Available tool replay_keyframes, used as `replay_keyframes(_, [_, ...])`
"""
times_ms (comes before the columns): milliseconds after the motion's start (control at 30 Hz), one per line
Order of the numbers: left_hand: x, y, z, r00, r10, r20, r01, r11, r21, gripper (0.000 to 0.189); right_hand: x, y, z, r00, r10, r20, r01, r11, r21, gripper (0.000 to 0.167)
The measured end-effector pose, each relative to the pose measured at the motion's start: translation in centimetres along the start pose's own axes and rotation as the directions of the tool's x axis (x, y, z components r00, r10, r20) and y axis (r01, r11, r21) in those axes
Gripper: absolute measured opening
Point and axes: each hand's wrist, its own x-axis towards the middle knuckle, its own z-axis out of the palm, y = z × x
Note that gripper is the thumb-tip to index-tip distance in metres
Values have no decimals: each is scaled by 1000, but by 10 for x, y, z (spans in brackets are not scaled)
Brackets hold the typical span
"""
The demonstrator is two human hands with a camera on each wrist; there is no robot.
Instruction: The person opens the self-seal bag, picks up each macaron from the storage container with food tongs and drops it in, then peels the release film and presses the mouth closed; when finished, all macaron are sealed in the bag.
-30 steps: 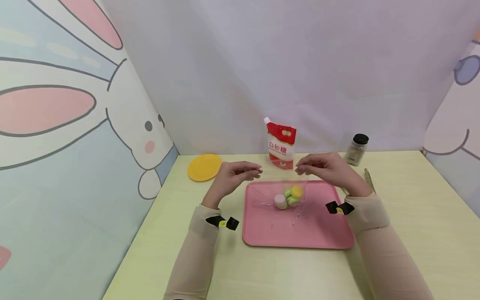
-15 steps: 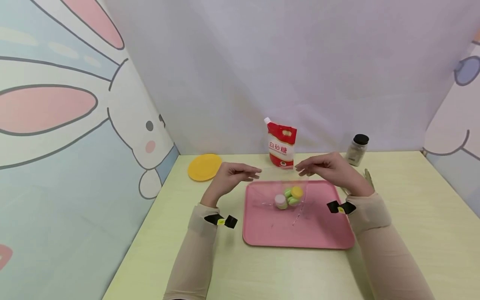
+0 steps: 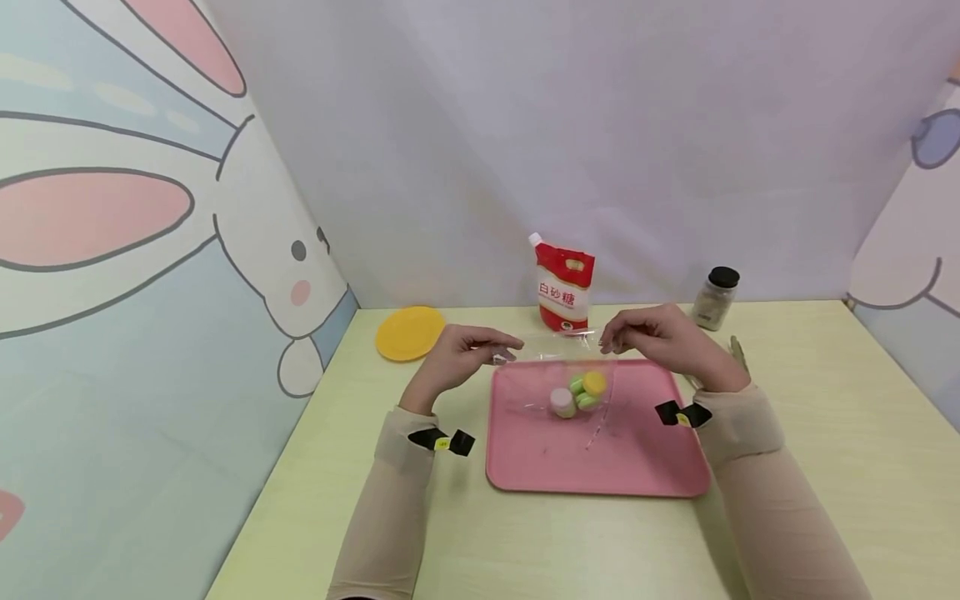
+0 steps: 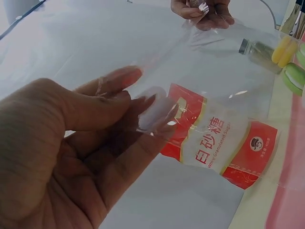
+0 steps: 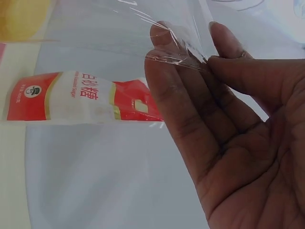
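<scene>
A clear plastic bag [image 3: 555, 346] is stretched between both hands above the tray's far edge. My left hand [image 3: 463, 357] pinches one corner of the film; in the left wrist view its thumb and index finger [image 4: 114, 78] meet on it. On the other side my right hand [image 3: 660, 340] pinches the opposite corner, the film [image 5: 138, 31] creasing toward its thumb and fingertip. Below, several macarons show through the plastic: a pale pink one [image 3: 560, 399], a yellow one [image 3: 594, 383] and green ones [image 3: 587, 402]. They sit over the pink tray [image 3: 585, 471].
A red and white sugar pouch [image 3: 564, 287] stands behind the bag, against the back wall. A yellow plate [image 3: 408, 333] lies at the back left. At the back right are a black-lidded jar [image 3: 715, 298] and, partly behind the right wrist, metal tongs [image 3: 738, 354].
The bag's top edge has come up taut and shinier between the hands. My right hand has shifted slightly to the right, and the left has barely moved.
</scene>
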Motion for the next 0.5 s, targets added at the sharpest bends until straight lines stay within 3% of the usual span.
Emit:
replay_keyframes(233, [-1,3,-2,999,30,26,-29,1000,-10,24,0,-3,1,997,68,-21,-68,998,19,25])
replay_keyframes(500, [-3,8,-1,999,43,19,-44,998,48,19,-1,-6,0,993,114,-30,-116,992,-59,13])
